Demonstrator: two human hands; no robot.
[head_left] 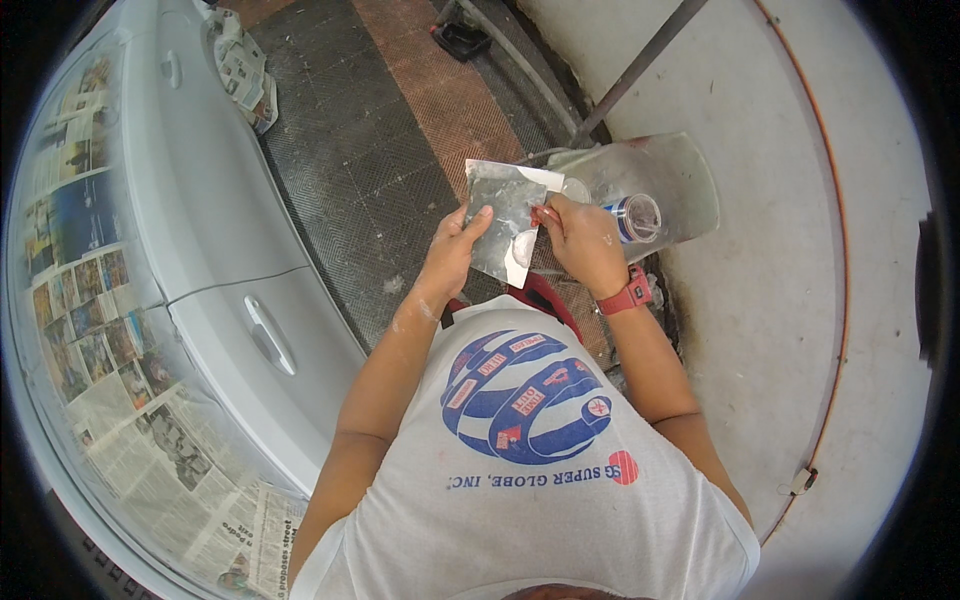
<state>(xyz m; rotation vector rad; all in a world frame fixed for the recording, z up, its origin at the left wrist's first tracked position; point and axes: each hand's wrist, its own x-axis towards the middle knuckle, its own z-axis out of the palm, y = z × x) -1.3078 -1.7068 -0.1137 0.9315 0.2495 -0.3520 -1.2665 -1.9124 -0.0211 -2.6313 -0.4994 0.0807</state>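
Observation:
My left hand (451, 248) grips the left edge of a flat, smeared grey board (497, 210), its thumb lying on top. White shows along the board's far edge and its near right corner, where a pale lump sits. My right hand (586, 240), with a red watch on the wrist, is closed at the board's right side. Its fingers pinch a small red thing (541, 214) against or just above the board; its kind cannot be made out. Just right of that hand stands an open blue and silver can (637, 217), beside a clear round lid (575, 190).
The can rests on a cloudy, see-through panel (690, 185) by the white wall (770, 250). An orange hose (842, 230) runs along the wall. To my left is a grey car body (215, 170), its windows masked with newspaper (170, 440). A metal bar (645, 65) slants beyond the panel.

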